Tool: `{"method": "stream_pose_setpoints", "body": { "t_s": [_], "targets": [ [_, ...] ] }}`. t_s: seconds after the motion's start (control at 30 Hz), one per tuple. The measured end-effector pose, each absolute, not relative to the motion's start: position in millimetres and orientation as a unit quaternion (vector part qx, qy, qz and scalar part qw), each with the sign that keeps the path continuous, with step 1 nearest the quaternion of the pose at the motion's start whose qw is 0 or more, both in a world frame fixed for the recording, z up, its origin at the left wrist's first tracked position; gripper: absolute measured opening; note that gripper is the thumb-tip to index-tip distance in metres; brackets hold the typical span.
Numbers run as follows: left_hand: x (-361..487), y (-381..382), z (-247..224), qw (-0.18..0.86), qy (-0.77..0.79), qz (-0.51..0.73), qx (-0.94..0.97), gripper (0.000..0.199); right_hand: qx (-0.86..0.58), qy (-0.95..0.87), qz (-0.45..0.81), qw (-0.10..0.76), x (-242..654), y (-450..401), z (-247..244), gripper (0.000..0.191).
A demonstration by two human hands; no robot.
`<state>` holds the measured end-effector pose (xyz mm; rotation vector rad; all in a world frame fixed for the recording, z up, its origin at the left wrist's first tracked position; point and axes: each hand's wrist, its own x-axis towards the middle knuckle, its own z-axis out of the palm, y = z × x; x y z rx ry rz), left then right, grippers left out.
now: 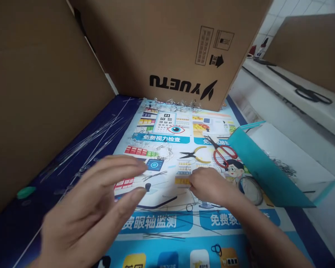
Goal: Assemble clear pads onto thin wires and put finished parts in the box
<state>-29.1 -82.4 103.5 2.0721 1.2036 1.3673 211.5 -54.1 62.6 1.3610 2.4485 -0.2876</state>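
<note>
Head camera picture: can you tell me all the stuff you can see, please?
cardboard box: 1, brown with black YUETU print, upright at the poster's far end
cardboard sheet: 1, brown, standing along the left side
printed poster: 1, blue and white, lying flat in the middle
pliers: 1 pair, yellow handles, on the poster
red scissors: 1 pair, on the poster, right side
black scissors: 1 pair, on the white ledge, far right
wire coil: 1, dark grey, on the poster, right side
teal folder: 1, tilted at right
thin metal rods: many, silver, on the dark blue part at left
left hand: 1, open, above the poster
right hand: 1, fingers down at the poster, near the pliers
</note>
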Motion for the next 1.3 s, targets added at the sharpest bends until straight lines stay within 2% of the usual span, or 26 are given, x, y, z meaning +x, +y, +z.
{"method": "stream_pose_setpoints", "body": {
  "t_s": [0.17,0.43,0.73,0.9,0.97,1.1,1.3],
  "targets": [
    [-24,-68,100,0.215,0.41,0.412,0.785,0.016,0.485,0.85,-0.107,0.173,203,-56,53,0.027],
    [-29,-57,79,0.266,0.437,0.399,0.761,0.013,0.497,0.843,-0.095,0.185,192,-62,42,0.018],
    [-28,-54,81,0.338,0.457,0.366,0.737,0.013,0.536,0.828,-0.067,0.15,190,-70,40,0.022],
    [-18,-51,63,0.366,0.419,0.304,0.773,0.015,0.546,0.825,-0.069,0.129,194,-73,43,0.019],
    [-12,-51,53,0.369,0.408,0.277,0.788,0.016,0.543,0.829,-0.085,0.107,198,-71,47,0.016],
    [-3,-53,34,0.346,0.388,0.235,0.822,0.03,0.543,0.829,-0.128,0.039,207,-66,54,0.009],
    [-2,-49,23,0.298,0.425,0.213,0.828,0.017,0.526,0.843,-0.107,0.034,200,-62,42,0.011]
  ]
}}
